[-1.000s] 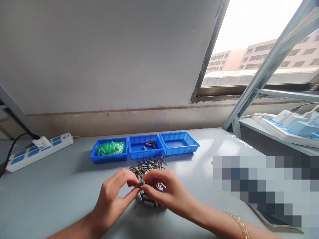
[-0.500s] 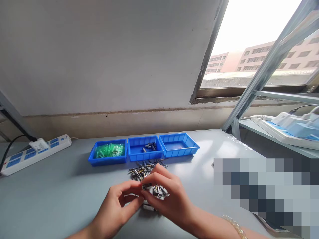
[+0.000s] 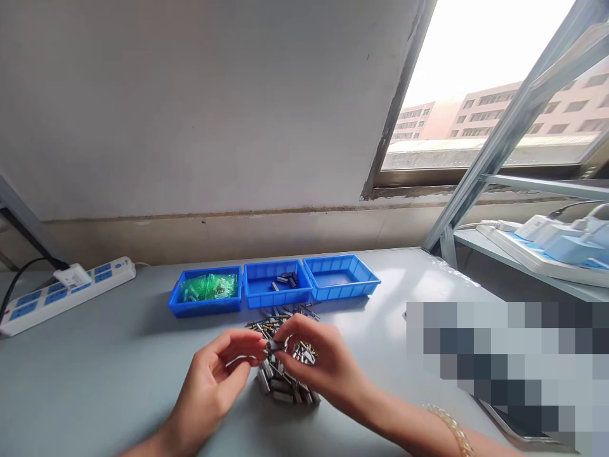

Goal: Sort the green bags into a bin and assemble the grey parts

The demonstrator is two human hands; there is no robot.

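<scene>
Between the thumb and fingers of my right hand [image 3: 320,355] is a small dark metal sleeve [image 3: 275,346], held roughly level. My left hand [image 3: 216,374] is just left of it, thumb and fingers apart, with the fingertips close to the sleeve's end; whether they touch it I cannot tell. Beneath and behind both hands lies a pile of metal parts [image 3: 285,385], thicker grey cylinders at the front and thin pins, some brass-coloured, towards the back. My right hand hides part of the pile.
Behind the pile stand three blue trays: the left tray [image 3: 204,310] with green bagged parts [image 3: 209,287], the middle tray [image 3: 278,298] with several dark cylinders, and the right tray [image 3: 342,292]. Power strips lie at left [image 3: 71,295] and on the right shelf [image 3: 552,247].
My left hand has drawn back to the left and its fingers have parted. The sleeve stays in my right hand, slightly higher. More of the pile's front shows.
</scene>
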